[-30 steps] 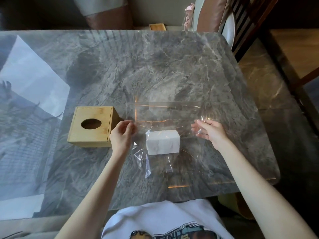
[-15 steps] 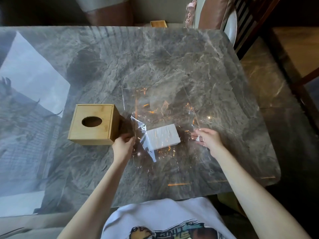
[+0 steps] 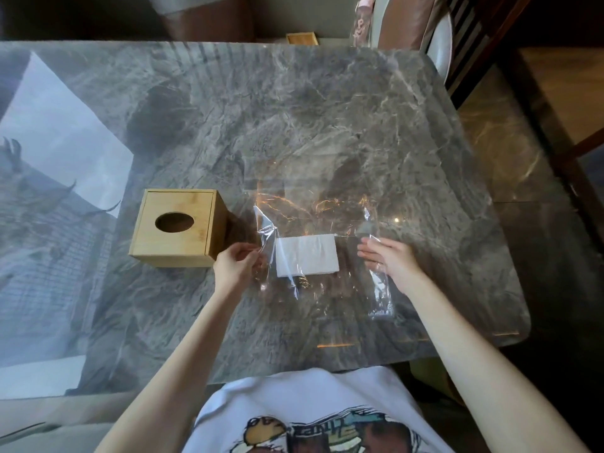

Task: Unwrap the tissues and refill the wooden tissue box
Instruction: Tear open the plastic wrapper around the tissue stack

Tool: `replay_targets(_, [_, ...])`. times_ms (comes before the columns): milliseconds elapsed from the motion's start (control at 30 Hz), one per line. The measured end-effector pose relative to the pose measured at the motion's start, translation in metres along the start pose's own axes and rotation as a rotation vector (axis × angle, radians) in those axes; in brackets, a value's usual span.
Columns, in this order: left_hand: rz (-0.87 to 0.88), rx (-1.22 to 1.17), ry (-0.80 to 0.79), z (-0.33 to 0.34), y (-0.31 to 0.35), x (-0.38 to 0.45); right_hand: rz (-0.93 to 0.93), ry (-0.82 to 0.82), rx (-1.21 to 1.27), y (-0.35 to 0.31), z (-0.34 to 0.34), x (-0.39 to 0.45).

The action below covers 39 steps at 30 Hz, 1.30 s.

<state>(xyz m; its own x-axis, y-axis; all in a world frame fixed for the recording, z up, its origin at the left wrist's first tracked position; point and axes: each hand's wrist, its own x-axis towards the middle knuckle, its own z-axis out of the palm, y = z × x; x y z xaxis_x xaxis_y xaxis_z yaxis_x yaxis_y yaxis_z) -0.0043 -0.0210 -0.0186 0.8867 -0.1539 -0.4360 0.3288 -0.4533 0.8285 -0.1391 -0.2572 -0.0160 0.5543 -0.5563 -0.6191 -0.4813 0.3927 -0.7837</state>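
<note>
The white stack of tissues [image 3: 306, 255] lies flat on the grey marble tabletop [image 3: 327, 125], near the front edge and just in front of the person; it rests on a sheet of clear plastic wrap [image 3: 313, 207] that is spread open beneath and around it, reaching back across the tabletop behind the stack, with crumpled folds of film standing up at the stack's left and right ends; the left hand [image 3: 237, 266] is just left of the stack, its thumb and fingers pinching the raised left edge of the wrap; the right hand [image 3: 390, 260] is just right of the stack, fingers extended and fairly straight, lying on the wrap's right flap; whether it actually grips the film cannot be told, since the film is transparent there; the wooden tissue box [image 3: 179, 227] stands upright to the left of the left hand, close to it but apart from the tissues, its oval opening facing up; beyond the far edge of the tabletop a small wooden item [image 3: 302, 38] shows between brown leather chairs [image 3: 209, 24]; the person's white printed T-shirt [image 3: 310, 416] fills the bottom of the view.
</note>
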Motion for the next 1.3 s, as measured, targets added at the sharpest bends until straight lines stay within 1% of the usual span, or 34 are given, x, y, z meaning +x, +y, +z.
replay_targets(133, [0.048,-0.137,0.007,-0.002,0.005,-0.009,-0.009,-0.026,0.173,0.008,-0.007,-0.005])
replay_targets(200, [0.114,-0.102,0.033,-0.001,0.005,-0.012,-0.009,-0.034,0.202,0.010,-0.008,-0.010])
replay_targets(267, [0.158,-0.062,0.023,-0.002,0.007,-0.014,-0.020,-0.019,0.203,0.009,-0.009,-0.014])
replay_targets(367, [0.113,-0.137,0.007,-0.004,0.010,-0.012,-0.031,-0.019,0.157,0.004,-0.012,-0.015])
replay_targets(467, [0.100,-0.158,0.023,-0.004,0.012,-0.013,-0.050,-0.031,0.135,-0.001,-0.010,-0.016])
replay_targets(633, [0.133,-0.220,0.054,-0.007,0.015,-0.018,-0.049,-0.054,0.148,-0.006,-0.005,-0.014])
replay_targets(767, [0.159,-0.252,0.053,-0.011,0.017,-0.018,-0.043,-0.032,0.146,-0.009,-0.003,-0.012])
replay_targets(967, [0.065,-0.180,0.068,-0.007,0.008,-0.014,-0.039,-0.031,0.083,-0.009,0.002,-0.010])
replay_targets(1167, [0.005,-0.083,0.045,-0.005,0.003,-0.009,-0.004,-0.025,-0.062,-0.012,0.011,-0.006])
replay_targets(1233, [0.004,0.005,0.034,-0.008,0.000,-0.006,-0.008,0.007,-0.129,-0.014,0.013,-0.004])
replay_targets(1300, [0.011,0.087,0.017,-0.012,-0.001,-0.006,-0.034,0.075,-0.212,-0.017,0.016,-0.002])
